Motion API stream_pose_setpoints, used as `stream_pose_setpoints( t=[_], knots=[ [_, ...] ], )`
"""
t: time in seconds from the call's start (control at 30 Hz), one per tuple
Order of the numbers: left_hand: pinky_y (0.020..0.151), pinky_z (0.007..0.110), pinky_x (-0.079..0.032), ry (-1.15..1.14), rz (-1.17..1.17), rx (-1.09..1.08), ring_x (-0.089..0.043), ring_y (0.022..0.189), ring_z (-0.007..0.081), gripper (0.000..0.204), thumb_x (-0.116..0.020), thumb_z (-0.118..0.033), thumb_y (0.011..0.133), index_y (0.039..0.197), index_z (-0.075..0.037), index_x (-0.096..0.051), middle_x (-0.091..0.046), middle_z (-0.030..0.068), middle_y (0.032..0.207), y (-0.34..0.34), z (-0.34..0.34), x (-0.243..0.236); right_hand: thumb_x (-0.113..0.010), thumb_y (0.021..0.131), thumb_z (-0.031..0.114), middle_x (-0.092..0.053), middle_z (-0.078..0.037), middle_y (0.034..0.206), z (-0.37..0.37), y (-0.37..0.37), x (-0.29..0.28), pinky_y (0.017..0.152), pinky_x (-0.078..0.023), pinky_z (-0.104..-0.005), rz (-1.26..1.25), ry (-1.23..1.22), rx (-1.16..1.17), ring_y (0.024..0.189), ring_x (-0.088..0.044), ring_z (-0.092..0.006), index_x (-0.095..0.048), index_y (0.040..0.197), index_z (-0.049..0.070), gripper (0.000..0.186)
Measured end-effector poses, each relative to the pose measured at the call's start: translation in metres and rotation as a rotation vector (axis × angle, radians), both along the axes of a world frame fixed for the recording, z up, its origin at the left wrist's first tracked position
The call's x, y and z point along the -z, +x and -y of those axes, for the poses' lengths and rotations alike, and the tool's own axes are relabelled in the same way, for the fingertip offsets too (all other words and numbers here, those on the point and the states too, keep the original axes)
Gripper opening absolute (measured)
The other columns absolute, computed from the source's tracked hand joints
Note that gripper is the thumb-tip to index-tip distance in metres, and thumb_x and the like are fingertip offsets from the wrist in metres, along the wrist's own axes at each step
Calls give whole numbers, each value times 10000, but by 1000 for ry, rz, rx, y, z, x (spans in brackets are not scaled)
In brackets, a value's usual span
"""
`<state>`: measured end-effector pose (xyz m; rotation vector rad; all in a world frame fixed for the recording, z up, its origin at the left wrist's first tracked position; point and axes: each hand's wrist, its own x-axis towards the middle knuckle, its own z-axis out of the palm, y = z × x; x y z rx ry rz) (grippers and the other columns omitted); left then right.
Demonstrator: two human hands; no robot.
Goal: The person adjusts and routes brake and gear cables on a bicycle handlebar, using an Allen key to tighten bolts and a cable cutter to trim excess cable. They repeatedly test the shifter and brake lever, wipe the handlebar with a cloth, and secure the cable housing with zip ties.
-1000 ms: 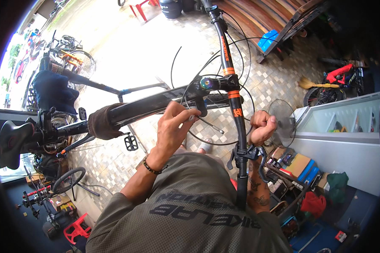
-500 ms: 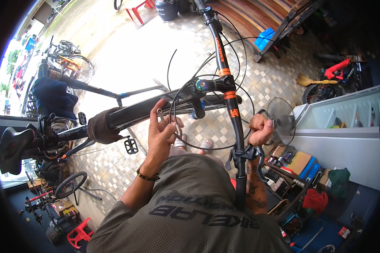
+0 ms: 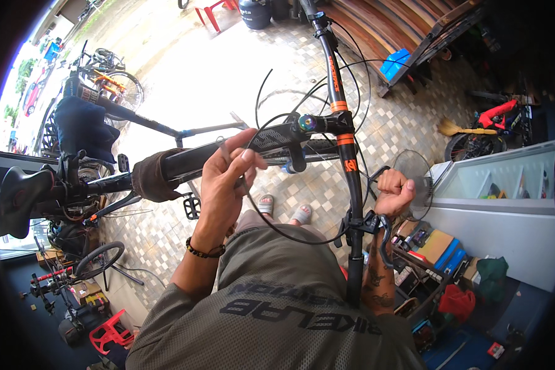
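Note:
A black bike handlebar [image 3: 351, 185] with orange bands and brake lever crosses my view lengthways, its stem joined to a black frame [image 3: 209, 163] wrapped in brown cloth [image 3: 154, 176]. My left hand [image 3: 231, 172], fingers curled, holds a small silver tool, partly hidden, against the frame; a loose black cable [image 3: 277, 229] loops past these fingers. My right hand [image 3: 394, 191] is a fist just right of the handlebar, beside a black, handle-like piece; what it grips is too small to make out.
Other bikes [image 3: 114, 86] stand at left, a red-framed one [image 3: 496, 114] at right beside a broom [image 3: 465, 129]. A fan [image 3: 419, 166], white cabinet [image 3: 487, 228] and crates of parts are at right; a wooden bench [image 3: 376, 31] is at top right. My sandalled feet [image 3: 302, 214] stand below the frame.
My left hand has shifted up and left along the frame, its fingers curling more around the silver tool. The cable loop now hangs lower. My right fist has moved slightly right.

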<state>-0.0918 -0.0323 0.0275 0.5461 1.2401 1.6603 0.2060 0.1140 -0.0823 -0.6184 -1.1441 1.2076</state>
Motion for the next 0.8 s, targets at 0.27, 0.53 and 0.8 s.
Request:
stream_pose_setpoints(
  t=[0.27, 0.53, 0.8],
  knots=[
    [463, 191, -317, -80, 94, 59, -512, 603, 48, 497, -550, -250, 1123, 1528, 32, -489, -665, 56, 857, 15, -10, 15, -407, 1088, 496, -227, 23, 603, 24, 42, 2, 503, -136, -326, -67, -56, -63, 532, -206, -105, -230, 629, 131, 613],
    [435, 173, -261, -212, 236, 189, -470, 598, 37, 425, -584, -283, 1093, 1416, -8, -564, -626, 30, 867, 34, -6, 69, -388, 1110, 487, -230, 12, 627, 51, 60, 3, 537, -149, -340, 65, -57, 92, 554, -214, -110, -227, 652, 109, 615],
    [512, 237, -354, -387, -42, 657, -483, 638, 33, 334, -685, -343, 1054, 1188, -37, -692, -550, -48, 805, 154, -83, 177, -395, 1101, 495, -229, 9, 620, 87, 82, 16, 533, -157, -341, 127, -100, 213, 548, -221, -113, -227, 660, 105, 612]
  ],
)
